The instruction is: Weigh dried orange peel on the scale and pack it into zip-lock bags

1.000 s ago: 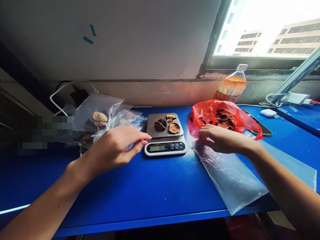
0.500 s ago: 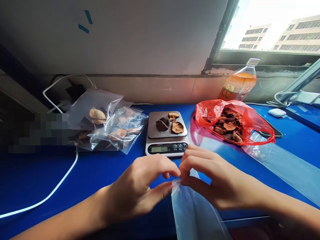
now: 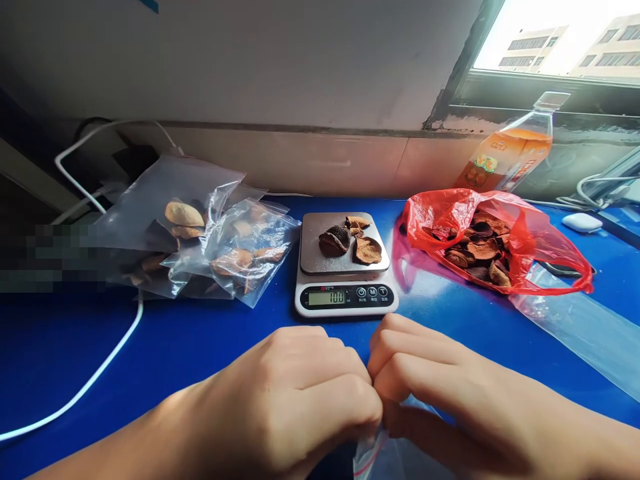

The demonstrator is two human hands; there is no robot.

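Both hands meet over a clear zip-lock bag (image 3: 400, 457) with a red line along its top, at the bottom centre. My left hand (image 3: 295, 400) is closed, its fingers pinching the bag's edge from the left. Against it, my right hand (image 3: 440, 387) grips the same edge with curled fingers; the fingertips are partly hidden. Just beyond them stands a digital kitchen scale (image 3: 345, 303), its display showing what looks like 10.0. On its metal plate lie several dried brown peel pieces (image 3: 369, 251).
Clear bags holding dried pieces (image 3: 233, 260) lie on the left by a white cable (image 3: 115, 363). To the right, a red plastic bag (image 3: 425, 207) holds many dried pieces, with a flat clear bag (image 3: 585, 333) beside it. An orange drink bottle (image 3: 510, 150) and white earphone case (image 3: 581, 222) stand behind.
My left hand has closed in on the bag's edge and now touches my right hand. Both hands sit lower in view, and the camera has shifted slightly.
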